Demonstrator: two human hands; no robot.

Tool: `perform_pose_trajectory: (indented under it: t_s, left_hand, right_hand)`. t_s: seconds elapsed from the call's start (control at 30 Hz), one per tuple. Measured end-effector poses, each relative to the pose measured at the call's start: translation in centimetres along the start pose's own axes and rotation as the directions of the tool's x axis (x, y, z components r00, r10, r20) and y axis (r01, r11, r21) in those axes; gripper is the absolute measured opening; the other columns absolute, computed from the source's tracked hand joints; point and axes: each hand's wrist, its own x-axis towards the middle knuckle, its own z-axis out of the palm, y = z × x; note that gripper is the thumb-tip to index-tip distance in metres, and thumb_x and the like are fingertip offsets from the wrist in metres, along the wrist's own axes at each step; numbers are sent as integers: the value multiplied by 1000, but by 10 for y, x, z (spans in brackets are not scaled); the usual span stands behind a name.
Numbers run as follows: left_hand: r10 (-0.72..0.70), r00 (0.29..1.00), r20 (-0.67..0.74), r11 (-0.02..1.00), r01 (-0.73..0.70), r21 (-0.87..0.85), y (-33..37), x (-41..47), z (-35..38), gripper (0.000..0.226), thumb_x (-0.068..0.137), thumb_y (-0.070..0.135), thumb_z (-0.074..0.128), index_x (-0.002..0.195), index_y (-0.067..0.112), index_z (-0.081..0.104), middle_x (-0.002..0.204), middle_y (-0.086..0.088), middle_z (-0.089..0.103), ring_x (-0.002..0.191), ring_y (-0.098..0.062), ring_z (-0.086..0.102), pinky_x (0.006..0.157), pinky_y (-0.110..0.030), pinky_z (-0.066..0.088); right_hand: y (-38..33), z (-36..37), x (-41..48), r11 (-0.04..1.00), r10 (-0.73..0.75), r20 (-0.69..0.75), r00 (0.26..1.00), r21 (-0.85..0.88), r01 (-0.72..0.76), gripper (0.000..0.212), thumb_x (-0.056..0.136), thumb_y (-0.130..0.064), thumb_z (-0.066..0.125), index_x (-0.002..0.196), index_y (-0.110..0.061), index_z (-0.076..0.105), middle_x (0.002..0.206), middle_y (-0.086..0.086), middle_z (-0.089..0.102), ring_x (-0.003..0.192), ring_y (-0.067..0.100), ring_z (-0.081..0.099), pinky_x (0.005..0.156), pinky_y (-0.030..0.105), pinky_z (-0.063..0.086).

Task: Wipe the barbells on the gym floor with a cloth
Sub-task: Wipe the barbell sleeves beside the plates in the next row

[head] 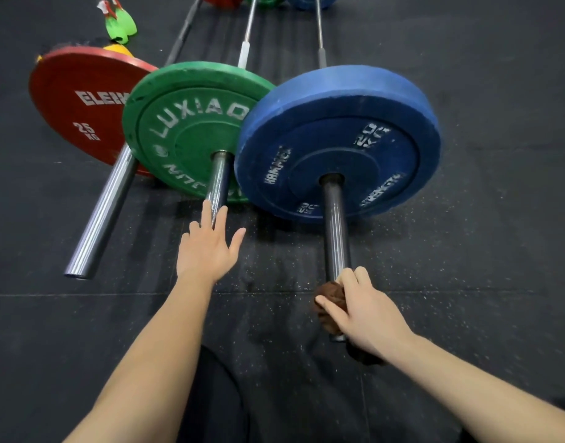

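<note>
Three barbells lie side by side on the dark floor. The right one carries a blue plate [338,139]; its dark sleeve [335,225] points toward me. My right hand [364,311] grips the near end of that sleeve through a brown cloth [330,302] wrapped around it. The middle bar has a green plate [185,123] and a chrome sleeve [218,180]. My left hand [207,247] hovers with fingers spread over that sleeve's near end, which it hides. The left bar has a red plate [79,107] and a long chrome sleeve [102,212].
The bars' thin shafts [319,30] run away to more plates at the top edge. A green and white object [119,24] lies at the back left. Black speckled rubber flooring [482,251] surrounds everything. My dark-clothed knee [217,394] is at the bottom centre.
</note>
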Motion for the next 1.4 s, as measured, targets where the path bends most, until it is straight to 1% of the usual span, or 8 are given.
perform_pose_trajectory:
  t_s: [0.47, 0.67, 0.83, 0.97, 1.03, 1.17, 1.27, 1.4]
  left_hand:
    - [-8, 1000, 24, 999, 7, 34, -5, 1, -3, 72, 103, 64, 15, 160, 20, 22, 170, -14, 10, 112, -38, 55, 82, -48, 50]
    - [-21, 1000, 18, 1000, 21, 2, -4, -1, -3, 72, 103, 64, 16, 160, 20, 23, 171, -12, 9, 112, -39, 55, 80, -46, 48]
    - [-21, 1000, 16, 999, 22, -31, 0, -4, -4, 72, 103, 63, 16, 160, 20, 24, 171, -11, 10, 110, -40, 55, 77, -45, 49]
    - [-18, 1000, 23, 998, 19, -59, 1, -4, -4, 71, 103, 64, 16, 160, 21, 24, 171, -11, 9, 113, -40, 54, 76, -45, 50]
    - [-20, 1000, 24, 997, 22, -67, 2, -3, -3, 71, 103, 63, 18, 159, 21, 26, 171, -11, 9, 113, -41, 54, 75, -45, 50]
    - [-22, 1000, 17, 998, 23, -55, 1, -3, -2, 70, 104, 62, 19, 159, 20, 28, 171, -12, 11, 112, -41, 53, 76, -46, 49]
    - [-25, 999, 25, 998, 27, -53, -1, -1, -2, 70, 104, 62, 19, 159, 19, 27, 171, -11, 11, 111, -40, 53, 75, -45, 49]
    - [-32, 999, 22, 997, 34, -68, -5, 2, 0, 70, 104, 62, 19, 158, 18, 28, 170, -11, 11, 111, -39, 53, 76, -45, 48]
  right_hand:
    - [-19, -13, 54, 992, 117, -153, 981, 56, -109, 45, 98, -60, 50, 114, -19, 41, 107, 0, 33, 75, 26, 49, 63, 36, 38]
    - [-13, -15, 11, 998, 58, 37, 998, 30, -59, 42, 95, -63, 53, 100, -24, 38, 102, 0, 43, 77, 28, 51, 66, 37, 40]
    - [-8, -21, -13, 999, 26, 252, 967, 39, -37, 42, 90, -65, 59, 91, -26, 43, 97, -6, 55, 90, 23, 60, 77, 38, 49]
    - [2, -31, -11, 963, 69, 207, 976, 241, -119, 41, 84, -62, 68, 88, -24, 52, 91, -8, 65, 87, 14, 62, 79, 36, 52]
    - [6, -42, -4, 873, 160, 106, 981, 448, -191, 39, 84, -61, 70, 91, -25, 56, 92, -9, 67, 87, 10, 63, 75, 34, 50]
    - [15, -47, 18, 524, 413, -56, 909, 831, -186, 29, 91, -49, 70, 92, -20, 71, 87, -5, 75, 86, 13, 70, 74, 29, 52]
    - [36, -26, 40, 278, 560, 118, 820, 906, -320, 39, 93, -50, 69, 95, -11, 73, 91, 6, 77, 85, 23, 72, 82, 33, 57]
    - [46, 14, 44, 56, 488, 492, 721, 806, -589, 42, 102, -43, 57, 119, -7, 67, 106, 14, 75, 96, 31, 72, 96, 49, 55]
